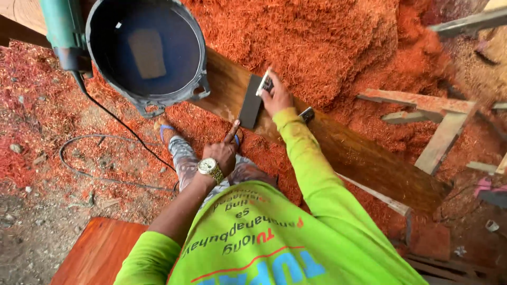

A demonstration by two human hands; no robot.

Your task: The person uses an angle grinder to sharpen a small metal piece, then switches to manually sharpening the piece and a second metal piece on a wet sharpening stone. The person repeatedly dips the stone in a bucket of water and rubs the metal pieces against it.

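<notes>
A: Where did the sheet (250,102) lie?

B: At frame centre, flat on the plank (364,158), which ran from upper centre to lower right. The right hand (275,96) pressed its upper end, fingers (266,83) curled over the edge. The left hand (224,151) was mostly closed and held nothing; only the index finger was extended, its tip at the sheet's lower corner.

A: Handling properties?

B: Judged thin, light and flexible, probably abrasive, so unlikely to slip. Best gripped by its ends. The plank appeared stiff and heavy.

A: Surroundings?

B: A bucket (147,50) stood at upper left, beside a green tool (62,29). Red shavings (317,42) covered the floor.
</notes>
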